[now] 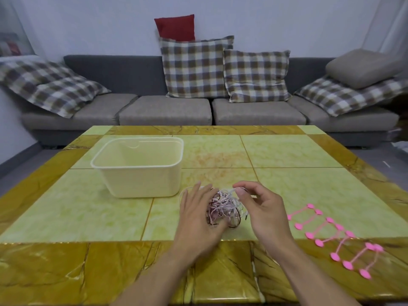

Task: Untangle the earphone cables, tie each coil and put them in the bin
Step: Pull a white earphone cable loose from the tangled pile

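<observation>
A tangled ball of earphone cables (225,206), white, pink and dark red, lies on the table near its front edge. My left hand (198,215) rests against the left side of the tangle with fingers fairly straight, holding it in place. My right hand (262,206) is at the tangle's right side, its thumb and forefinger pinching a white strand at the top. An empty cream plastic bin (141,166) stands just behind and to the left of the tangle. Several pink cable ties (326,235) lie in a row to the right.
The table (287,184) has a green and yellow marbled top. A grey sofa (165,109) with checked cushions stands behind it.
</observation>
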